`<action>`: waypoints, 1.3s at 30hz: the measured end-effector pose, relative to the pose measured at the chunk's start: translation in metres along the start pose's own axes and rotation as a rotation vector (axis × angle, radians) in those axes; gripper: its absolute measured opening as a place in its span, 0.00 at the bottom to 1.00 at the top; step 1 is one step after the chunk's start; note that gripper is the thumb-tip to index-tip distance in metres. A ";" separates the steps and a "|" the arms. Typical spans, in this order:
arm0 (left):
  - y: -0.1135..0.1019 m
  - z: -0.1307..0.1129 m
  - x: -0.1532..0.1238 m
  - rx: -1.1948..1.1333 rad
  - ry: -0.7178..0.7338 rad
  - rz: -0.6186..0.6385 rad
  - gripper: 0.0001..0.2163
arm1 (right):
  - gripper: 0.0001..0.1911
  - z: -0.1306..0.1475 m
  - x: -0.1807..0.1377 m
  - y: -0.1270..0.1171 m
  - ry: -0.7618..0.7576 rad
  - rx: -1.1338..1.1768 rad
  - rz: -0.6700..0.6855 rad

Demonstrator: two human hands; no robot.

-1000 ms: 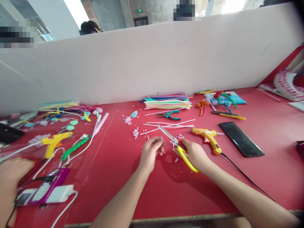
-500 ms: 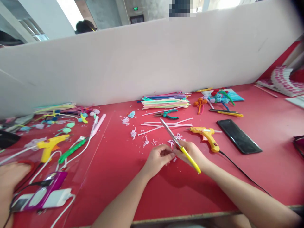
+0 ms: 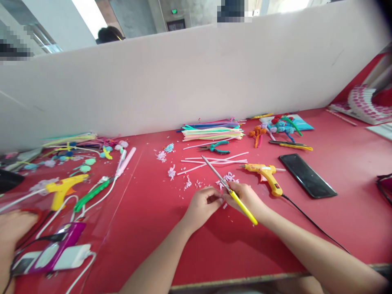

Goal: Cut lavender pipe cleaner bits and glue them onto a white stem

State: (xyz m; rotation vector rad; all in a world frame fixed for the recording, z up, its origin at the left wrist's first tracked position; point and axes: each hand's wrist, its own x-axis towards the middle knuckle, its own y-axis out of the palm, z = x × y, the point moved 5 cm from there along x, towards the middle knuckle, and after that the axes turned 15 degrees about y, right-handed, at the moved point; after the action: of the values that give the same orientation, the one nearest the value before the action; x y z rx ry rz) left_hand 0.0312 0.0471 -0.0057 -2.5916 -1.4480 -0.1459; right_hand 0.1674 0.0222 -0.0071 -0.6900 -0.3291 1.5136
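My right hand (image 3: 245,198) is closed around scissors (image 3: 241,206) with yellow handles, their silver blades pointing up and to the left. Close beside it, my left hand (image 3: 202,206) has its fingers curled in a pinch, the tips meeting those of my right hand. Whatever sits between the fingertips is too small and hidden to name. Short pink cut pieces (image 3: 229,177) lie just beyond the hands. Behind them, several long pink pipe cleaners (image 3: 214,161) are crossed on the red table (image 3: 147,228).
Teal pliers (image 3: 219,148) and a pipe cleaner bundle (image 3: 212,131) lie further back. To the right are a yellow glue gun (image 3: 266,173) and a black phone (image 3: 308,175). Leftward are another glue gun (image 3: 63,190), a power strip (image 3: 58,253) and another person's arm (image 3: 12,232). A white partition (image 3: 183,77) stands behind.
The scissor blades have swung slightly left and lower. Both hands stay almost in place, with fingertips still together.
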 end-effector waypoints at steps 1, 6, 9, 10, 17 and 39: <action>0.000 0.001 0.000 -0.017 -0.006 -0.018 0.04 | 0.07 0.001 0.000 -0.001 -0.005 -0.011 -0.001; -0.017 0.008 0.002 -0.125 -0.014 -0.222 0.06 | 0.14 0.003 -0.003 -0.013 0.010 -0.135 -0.107; -0.032 0.011 0.004 -0.209 0.007 -0.401 0.06 | 0.16 0.003 -0.004 -0.014 0.016 -0.331 -0.178; -0.035 0.012 0.004 -0.240 0.013 -0.453 0.06 | 0.16 0.003 -0.005 -0.013 0.019 -0.393 -0.189; -0.044 0.011 0.003 -0.369 0.044 -0.626 0.06 | 0.20 0.000 -0.004 -0.002 -0.008 -0.661 -0.254; -0.044 0.008 0.002 -0.398 0.060 -0.666 0.06 | 0.17 -0.005 -0.002 0.003 -0.008 -0.723 -0.254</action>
State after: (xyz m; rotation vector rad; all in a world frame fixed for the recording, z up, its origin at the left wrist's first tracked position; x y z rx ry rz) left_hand -0.0058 0.0728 -0.0091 -2.2086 -2.4022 -0.6423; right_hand 0.1674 0.0189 -0.0124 -1.1549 -0.9589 1.1388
